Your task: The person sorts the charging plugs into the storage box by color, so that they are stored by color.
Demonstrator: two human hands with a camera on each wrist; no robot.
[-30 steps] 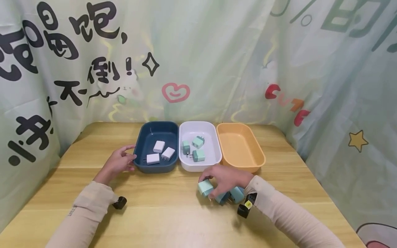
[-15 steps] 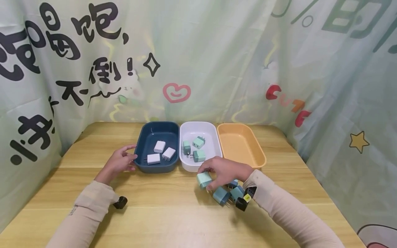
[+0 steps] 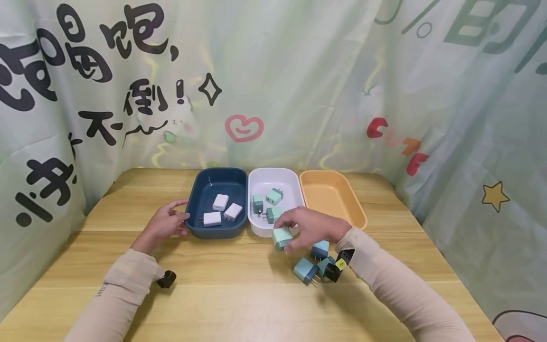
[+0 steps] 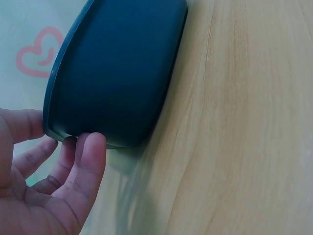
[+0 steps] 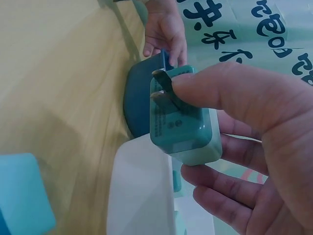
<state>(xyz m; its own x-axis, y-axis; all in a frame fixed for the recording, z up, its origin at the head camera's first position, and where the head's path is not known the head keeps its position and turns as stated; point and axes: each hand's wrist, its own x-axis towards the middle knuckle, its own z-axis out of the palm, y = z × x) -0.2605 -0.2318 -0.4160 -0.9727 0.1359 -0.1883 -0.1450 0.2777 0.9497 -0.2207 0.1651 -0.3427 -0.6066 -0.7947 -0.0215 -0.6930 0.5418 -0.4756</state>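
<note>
My right hand [image 3: 311, 227] pinches a mint-green charger plug [image 3: 282, 238] above the table, just in front of the white tray [image 3: 266, 232]. In the right wrist view, the thumb rests beside the prongs of this charger plug [image 5: 181, 128], and the fingers support its other side. My left hand [image 3: 164, 222] touches the near-left side of the dark blue tray [image 3: 217, 232]; the left wrist view shows the fingertips against its rim and outer wall [image 4: 112, 73]. Three white charger plugs [image 3: 212, 219] lie in the blue tray. Three mint-green charger plugs [image 3: 274, 195] lie in the white one.
A yellow tray [image 3: 329, 192] stands at the right end of the row, partly behind my right hand. Blue charger plugs [image 3: 305, 270] lie on the wooden table [image 3: 239, 304] below my right wrist, one partly covered by the wrist camera. A printed curtain [image 3: 290, 95] hangs behind.
My right hand has lifted the mint-green charger plug and carried it toward the white tray, uncovering the blue charger plugs. My left hand stays at the blue tray.
</note>
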